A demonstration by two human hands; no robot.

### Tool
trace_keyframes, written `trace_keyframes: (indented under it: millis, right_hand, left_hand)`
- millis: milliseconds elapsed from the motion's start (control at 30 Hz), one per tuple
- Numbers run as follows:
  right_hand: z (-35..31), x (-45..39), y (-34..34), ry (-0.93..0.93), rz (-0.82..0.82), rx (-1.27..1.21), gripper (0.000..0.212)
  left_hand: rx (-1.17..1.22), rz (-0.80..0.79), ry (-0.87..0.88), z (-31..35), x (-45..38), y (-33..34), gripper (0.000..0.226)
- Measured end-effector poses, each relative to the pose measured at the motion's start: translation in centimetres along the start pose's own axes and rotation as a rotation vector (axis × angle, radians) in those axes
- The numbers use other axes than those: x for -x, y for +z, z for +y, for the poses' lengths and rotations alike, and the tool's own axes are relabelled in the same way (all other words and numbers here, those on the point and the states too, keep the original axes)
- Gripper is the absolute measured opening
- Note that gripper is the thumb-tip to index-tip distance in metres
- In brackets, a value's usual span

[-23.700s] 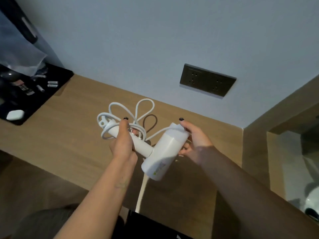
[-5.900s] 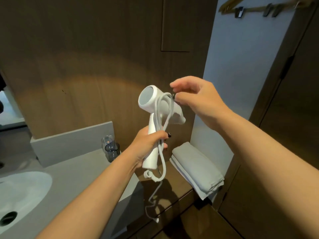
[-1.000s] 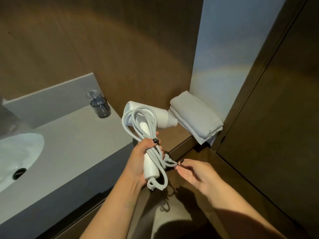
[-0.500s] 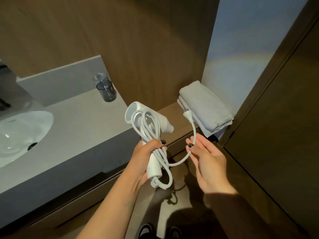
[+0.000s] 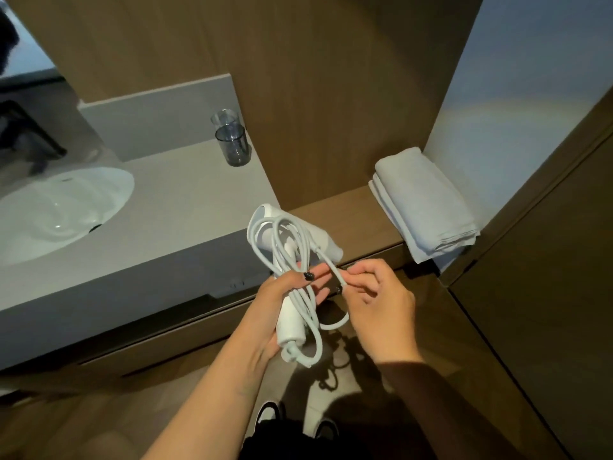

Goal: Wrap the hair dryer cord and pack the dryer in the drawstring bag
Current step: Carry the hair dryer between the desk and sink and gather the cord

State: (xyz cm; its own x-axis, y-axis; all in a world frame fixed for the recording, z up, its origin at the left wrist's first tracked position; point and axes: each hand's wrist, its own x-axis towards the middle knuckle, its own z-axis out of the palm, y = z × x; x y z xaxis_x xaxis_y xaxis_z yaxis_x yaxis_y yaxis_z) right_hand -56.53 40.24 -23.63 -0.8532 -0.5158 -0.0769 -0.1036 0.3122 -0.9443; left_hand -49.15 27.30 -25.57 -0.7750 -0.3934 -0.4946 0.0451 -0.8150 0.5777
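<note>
Above the wooden floor, the left hand grips the white plastic hair dryer by its handle, looped white cord pinned; the right hand pinches the cord's end.

White dryer and white cord, both plain. Black-painted nails on left hand and right hand. Dark brown sleeve. Plain white towels. White sink in a pale grey counter. Smoky grey-blue glass before a clear one. Brown wood-grain panels, pale bluish-white wall. Black-and-white shoes on a brown floor.
</note>
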Motion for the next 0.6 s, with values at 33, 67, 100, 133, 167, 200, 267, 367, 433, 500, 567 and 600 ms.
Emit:
trace_keyframes:
  millis: [33,67,100,133,167,200,267,367,433,500,567,600]
  right_hand:
    - [0.3,0.0,0.1,-0.027,-0.022,0.046,0.029]
    - [0.6,-0.1,0.2,-0.051,-0.044,0.080,0.027]
    - [0.8,-0.1,0.2,-0.069,-0.065,0.108,0.026]
    - [0.9,-0.1,0.3,-0.084,-0.089,0.129,0.026]
    - [1.0,-0.1,0.5,-0.097,-0.119,0.143,0.026]
    - [1.2,-0.1,0.6,-0.106,-0.150,0.153,0.027]
    - [1.5,-0.2,1.0,-0.091,-0.191,0.156,0.030]
    - [2.1,-0.9,1.4,0.036,-0.268,0.047,0.024]
    - [2.7,-1.6,1.3,0.167,-0.313,-0.142,0.022]
    - [3.6,-2.3,1.1,0.279,-0.291,-0.275,0.022]
    - [4.5,-3.1,1.4,0.403,-0.213,-0.327,0.024]
    - [5.1,-3.7,1.7,0.460,-0.182,-0.334,0.028]
  left_hand:
    - [0.025,0.002,0.000,-0.1,0.1,-0.2,0.072]
    - [0.037,0.007,-0.002,-0.3,0.1,-0.4,0.070]
    - [0.045,0.012,-0.006,-0.4,0.1,-0.6,0.067]
    - [0.049,0.018,-0.008,-0.5,0.2,-0.8,0.065]
    - [0.063,0.015,-0.011,-0.7,0.4,-0.8,0.062]
    - [0.074,0.019,-0.012,-1.0,0.4,-0.9,0.059]
    - [0.085,0.044,-0.018,-1.5,0.6,-1.1,0.045]
    - [0.092,0.096,-0.038,-1.8,0.6,-1.2,0.027]
    - [0.117,0.136,-0.025,-1.7,0.5,-1.7,0.018]
    - [0.162,0.163,-0.002,-1.5,0.4,-2.6,0.009]
    - [0.169,0.143,-0.008,-1.3,0.6,-3.7,0.010]
    - [0.174,0.104,-0.017,-1.3,0.8,-4.2,0.019]
